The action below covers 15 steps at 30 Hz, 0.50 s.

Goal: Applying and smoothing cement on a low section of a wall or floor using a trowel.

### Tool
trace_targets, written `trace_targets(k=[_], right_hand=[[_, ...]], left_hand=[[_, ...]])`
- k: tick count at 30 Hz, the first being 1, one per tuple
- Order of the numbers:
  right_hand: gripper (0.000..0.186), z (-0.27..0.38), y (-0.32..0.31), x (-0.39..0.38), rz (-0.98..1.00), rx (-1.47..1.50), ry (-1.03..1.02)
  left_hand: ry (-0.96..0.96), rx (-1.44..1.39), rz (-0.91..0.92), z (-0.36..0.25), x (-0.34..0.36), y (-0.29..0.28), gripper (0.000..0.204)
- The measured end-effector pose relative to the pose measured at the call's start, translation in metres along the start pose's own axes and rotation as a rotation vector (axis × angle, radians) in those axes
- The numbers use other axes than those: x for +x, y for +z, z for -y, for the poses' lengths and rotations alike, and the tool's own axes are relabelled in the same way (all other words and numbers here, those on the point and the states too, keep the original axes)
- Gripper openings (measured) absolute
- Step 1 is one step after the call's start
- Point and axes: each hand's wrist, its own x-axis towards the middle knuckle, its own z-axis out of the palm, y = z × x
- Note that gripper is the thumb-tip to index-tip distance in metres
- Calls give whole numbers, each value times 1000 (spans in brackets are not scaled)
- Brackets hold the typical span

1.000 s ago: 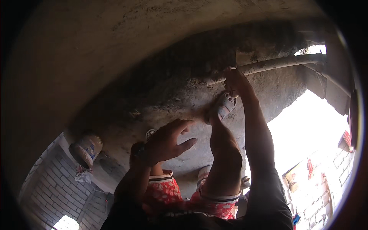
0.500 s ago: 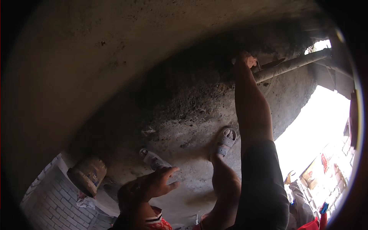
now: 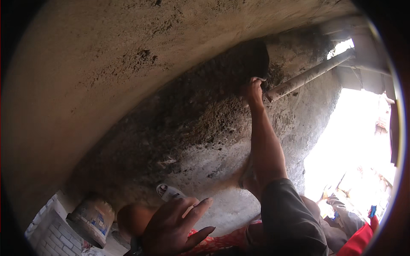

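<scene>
My right hand [image 3: 255, 90], at the end of an outstretched arm, is closed around the handle of a trowel; its dark flat blade [image 3: 257, 55] extends beyond the fingers against the rough, dark surface [image 3: 205, 123]. Shade blurs the blade's outline, and the fist hides most of the handle. Nearer to me, my left hand [image 3: 173, 226] is raised with fingers apart and nothing in it. Below that hand a light sandal [image 3: 170, 192] shows on one foot.
A stained bucket [image 3: 96, 219] stands at the lower left beside pale brickwork [image 3: 60, 237]. A round pole [image 3: 311, 77] juts out right of my right hand. The plastered wall [image 3: 106, 64] curves across the upper left. Bright daylight fills an opening at the right, with red cloth [image 3: 356, 241] below.
My right hand has shifted left and slightly lower with the trowel, whose blade now shows broad rather than edge-on. My left hand has come lower and nearer. The view has tilted and brightened.
</scene>
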Motion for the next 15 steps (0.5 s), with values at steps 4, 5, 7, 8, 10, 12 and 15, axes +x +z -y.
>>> trace_targets(k=[4, 5, 7, 8, 10, 12, 15], right_hand=[[28, -43, 15, -86, -74, -69, -218], [28, -47, 17, -103, -89, -63, -215], [23, -50, 27, -146, -2, -20, -334], [21, -60, 35, -160, -20, 15, -350], [16, -76, 42, -192, -83, -35, -523], [16, -100, 25, -218, -72, -23, -520], [17, -94, -1, -227, -12, 116, -204]], left_hand=[[110, -45, 36, 4, 5, 2, 51], [124, -37, 37, 5, 5, 4, 51], [162, 7, 86, 1, 2, 4, 52], [167, -30, 126, 4, 7, 6, 52], [187, -14, 146, 5, 15, 9, 51], [195, -2, 161, 6, 20, 17, 49], [208, 95, 153, 10, 20, 23, 49]])
